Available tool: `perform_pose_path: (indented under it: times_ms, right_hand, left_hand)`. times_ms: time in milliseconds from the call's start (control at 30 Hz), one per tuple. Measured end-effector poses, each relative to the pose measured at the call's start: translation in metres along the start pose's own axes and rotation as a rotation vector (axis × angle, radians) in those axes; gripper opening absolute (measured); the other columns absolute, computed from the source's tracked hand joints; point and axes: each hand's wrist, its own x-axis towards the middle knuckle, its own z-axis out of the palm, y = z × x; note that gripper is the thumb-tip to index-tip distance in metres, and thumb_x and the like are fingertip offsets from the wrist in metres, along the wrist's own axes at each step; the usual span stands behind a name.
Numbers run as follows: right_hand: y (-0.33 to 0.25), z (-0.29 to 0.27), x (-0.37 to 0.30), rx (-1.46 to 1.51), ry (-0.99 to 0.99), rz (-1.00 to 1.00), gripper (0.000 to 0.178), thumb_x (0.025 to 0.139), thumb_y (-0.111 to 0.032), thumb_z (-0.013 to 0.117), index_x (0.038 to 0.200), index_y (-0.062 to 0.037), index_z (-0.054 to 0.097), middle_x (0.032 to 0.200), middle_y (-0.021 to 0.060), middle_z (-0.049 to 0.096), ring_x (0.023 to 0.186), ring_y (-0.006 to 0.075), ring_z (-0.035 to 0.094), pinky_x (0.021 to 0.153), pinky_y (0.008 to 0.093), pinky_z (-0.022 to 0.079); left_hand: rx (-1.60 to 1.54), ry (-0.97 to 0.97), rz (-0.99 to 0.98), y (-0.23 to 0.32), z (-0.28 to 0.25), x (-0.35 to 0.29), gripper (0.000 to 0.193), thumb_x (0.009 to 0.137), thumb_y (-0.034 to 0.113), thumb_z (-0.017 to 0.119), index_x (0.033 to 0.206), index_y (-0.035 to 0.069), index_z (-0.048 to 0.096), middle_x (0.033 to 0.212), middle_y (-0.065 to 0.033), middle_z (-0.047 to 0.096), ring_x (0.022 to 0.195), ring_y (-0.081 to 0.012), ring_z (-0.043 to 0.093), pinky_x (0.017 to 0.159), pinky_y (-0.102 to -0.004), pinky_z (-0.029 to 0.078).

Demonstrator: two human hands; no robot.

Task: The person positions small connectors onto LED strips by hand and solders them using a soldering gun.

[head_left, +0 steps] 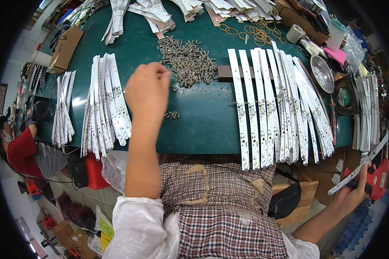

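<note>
My left hand [148,88] hovers over the green table beside a heap of small metal cylindrical parts [188,60]. Its fingers are curled into a pinch, and whatever they hold, if anything, is hidden. Just past my wrist lies a little group of the same parts [172,115]. Out at the far right, beyond the table's edge, my right hand [352,194] is closed on a white LED strip board [358,172], which slants up to the right. A red object [379,180] stands right behind that hand.
LED strip boards lie in a fanned row [263,108] at right, partly over a dark bar [224,73], and in bundles [103,103] at left. Rubber bands [259,32] and more bundles line the back. A metal bowl [322,73] stands right. Another person [23,149] sits left.
</note>
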Motion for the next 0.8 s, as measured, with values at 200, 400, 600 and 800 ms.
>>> perform_pose_path:
  times_ms: [200, 400, 600, 800]
  right_hand:
    - [-0.017, 0.031, -0.054, -0.006, -0.106, 0.074, 0.049, 0.086, 0.008, 0.055, 0.132, 0.0017, 0.041, 0.121, 0.0083, 0.05, 0.108, 0.014, 0.052, 0.094, 0.0282, 0.042]
    - [-0.02, 0.047, -0.085, -0.033, -0.218, 0.138, 0.054, 0.082, 0.009, 0.058, 0.132, 0.0034, 0.038, 0.12, 0.0104, 0.048, 0.111, 0.0178, 0.049, 0.097, 0.0302, 0.039]
    - [-0.034, 0.08, -0.107, -0.026, -0.313, 0.257, 0.049, 0.077, 0.007, 0.059, 0.123, -0.0002, 0.043, 0.11, 0.0097, 0.05, 0.093, 0.0133, 0.052, 0.073, 0.0226, 0.048]
    - [-0.018, 0.091, -0.114, -0.072, -0.405, 0.247, 0.05, 0.073, 0.006, 0.067, 0.117, -0.0024, 0.046, 0.104, 0.008, 0.053, 0.082, 0.0111, 0.057, 0.06, 0.021, 0.055]
  left_hand:
    - [-0.059, -0.047, -0.093, -0.031, 0.004, 0.018, 0.008, 0.077, 0.019, 0.069, 0.08, 0.012, 0.068, 0.08, -0.0042, 0.064, 0.075, -0.0221, 0.063, 0.066, -0.0358, 0.048]
    - [-0.04, -0.101, 0.027, -0.031, 0.018, 0.025, 0.012, 0.079, 0.02, 0.067, 0.084, 0.009, 0.069, 0.079, -0.0061, 0.065, 0.076, -0.0212, 0.062, 0.068, -0.0335, 0.047]
    - [0.031, -0.078, 0.052, -0.032, 0.02, 0.026, 0.015, 0.076, 0.021, 0.066, 0.081, 0.007, 0.069, 0.079, -0.0069, 0.065, 0.075, -0.0237, 0.063, 0.068, -0.0349, 0.048]
    - [-0.137, -0.005, -0.096, -0.01, -0.003, 0.021, 0.014, 0.072, 0.019, 0.068, 0.076, 0.006, 0.067, 0.08, -0.0075, 0.068, 0.073, -0.0214, 0.065, 0.066, -0.0338, 0.05]
